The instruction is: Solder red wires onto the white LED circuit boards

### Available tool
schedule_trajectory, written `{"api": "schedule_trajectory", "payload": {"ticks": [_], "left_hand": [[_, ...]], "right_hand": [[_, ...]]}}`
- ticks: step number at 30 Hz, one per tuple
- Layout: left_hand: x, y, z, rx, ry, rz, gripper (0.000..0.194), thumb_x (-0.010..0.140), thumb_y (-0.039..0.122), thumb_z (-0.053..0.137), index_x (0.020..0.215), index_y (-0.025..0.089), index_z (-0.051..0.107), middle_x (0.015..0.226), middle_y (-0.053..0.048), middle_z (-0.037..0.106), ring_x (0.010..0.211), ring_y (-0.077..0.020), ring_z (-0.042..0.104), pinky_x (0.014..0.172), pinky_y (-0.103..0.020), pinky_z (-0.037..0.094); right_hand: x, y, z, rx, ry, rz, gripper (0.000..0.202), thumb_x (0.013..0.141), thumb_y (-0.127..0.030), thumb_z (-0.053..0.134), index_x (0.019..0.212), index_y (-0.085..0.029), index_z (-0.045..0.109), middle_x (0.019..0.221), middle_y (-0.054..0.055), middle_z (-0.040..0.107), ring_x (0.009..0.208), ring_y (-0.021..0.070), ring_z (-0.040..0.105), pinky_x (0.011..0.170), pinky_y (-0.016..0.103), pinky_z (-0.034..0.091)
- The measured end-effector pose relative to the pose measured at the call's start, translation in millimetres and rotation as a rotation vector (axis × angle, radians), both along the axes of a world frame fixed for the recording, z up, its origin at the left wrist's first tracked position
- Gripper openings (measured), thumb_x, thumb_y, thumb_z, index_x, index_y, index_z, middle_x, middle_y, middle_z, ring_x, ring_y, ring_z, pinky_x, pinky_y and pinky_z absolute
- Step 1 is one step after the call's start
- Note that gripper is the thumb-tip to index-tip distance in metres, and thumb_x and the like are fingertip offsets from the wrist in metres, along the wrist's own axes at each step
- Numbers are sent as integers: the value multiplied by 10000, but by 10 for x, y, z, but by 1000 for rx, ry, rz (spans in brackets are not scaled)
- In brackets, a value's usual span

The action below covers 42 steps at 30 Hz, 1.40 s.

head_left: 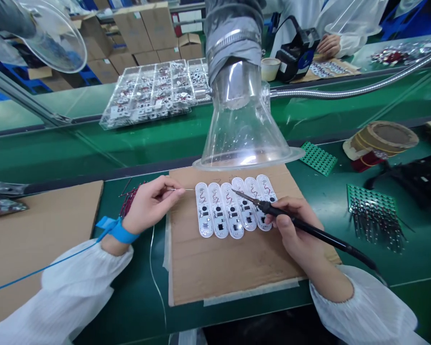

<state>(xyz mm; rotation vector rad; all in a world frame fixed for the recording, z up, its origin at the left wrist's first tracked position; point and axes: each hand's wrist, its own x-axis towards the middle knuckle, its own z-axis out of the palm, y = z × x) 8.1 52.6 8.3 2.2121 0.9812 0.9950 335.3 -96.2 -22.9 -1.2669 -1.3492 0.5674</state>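
Observation:
A row of several white oval circuit boards [232, 211] lies side by side on a cardboard sheet [215, 268], with thin red wires on their upper parts. My right hand [298, 227] is closed round a black soldering iron [273, 209], its tip pointing left over the middle boards; whether it touches cannot be made out. Left of the row, my left hand [154, 199] pinches thin solder wire [189, 189], whose end reaches the leftmost board. A length of the wire hangs down below that hand. The left wrist wears a blue strap [122, 232].
A clear fume hood [249, 129] hangs just above the boards. Red wires [128, 201] lie behind my left wrist. On the right are green perforated boards [319, 158], a wire-filled one [375, 215] and a round tub [382, 139]. Across the bench, a co-worker's hand [328, 45] shows.

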Motion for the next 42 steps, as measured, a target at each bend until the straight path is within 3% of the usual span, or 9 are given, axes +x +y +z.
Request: {"api": "schedule_trajectory", "payload": {"ticks": [4,7,10,15,33,42], "left_hand": [[-36,-100,-295,-41,-112,66,133,983,191,698,957,244,579,634,106,425,482,-81,374,465,-205,316],[-23,-154,-389,-30,-124,19,167,976,150,673,959,251,541,645,118,379,475,-73,341,460,-193,300],[-31,-173,-374,24,-103,-45,159,981,116,636,992,253,557,677,107,404,501,-75,378,483,-184,345],[-10,-169,-328,102,-71,-84,178,973,83,637,990,247,570,715,92,459,548,-76,424,535,-180,394],[45,-180,-320,95,-7,-144,169,990,81,635,976,237,571,700,103,460,560,-68,429,544,-166,363],[3,-172,-332,136,-66,-113,179,977,78,628,991,245,564,704,102,453,561,-77,432,554,-180,378]], "right_hand": [[-82,-24,102,-115,-134,-13,265,1084,-484,737,1264,-292,710,1111,82,843,961,248,842,813,373,681],[-159,-59,95,-134,-215,-66,232,1080,-456,742,1250,-300,721,1088,74,847,937,253,844,795,375,678],[-211,-91,22,-91,-264,-89,189,1081,-459,734,1194,-307,727,996,46,836,827,231,825,721,351,656],[-224,-116,-44,-10,-276,-106,161,1100,-451,687,1117,-296,728,976,58,813,807,237,789,691,362,637],[-262,-7,63,13,-416,-34,42,1079,-330,676,1080,-288,673,878,-16,766,712,158,741,652,260,586],[-179,-95,-116,-53,-240,-60,111,1098,-398,693,1125,-293,718,929,22,784,733,201,778,651,317,614]]}}
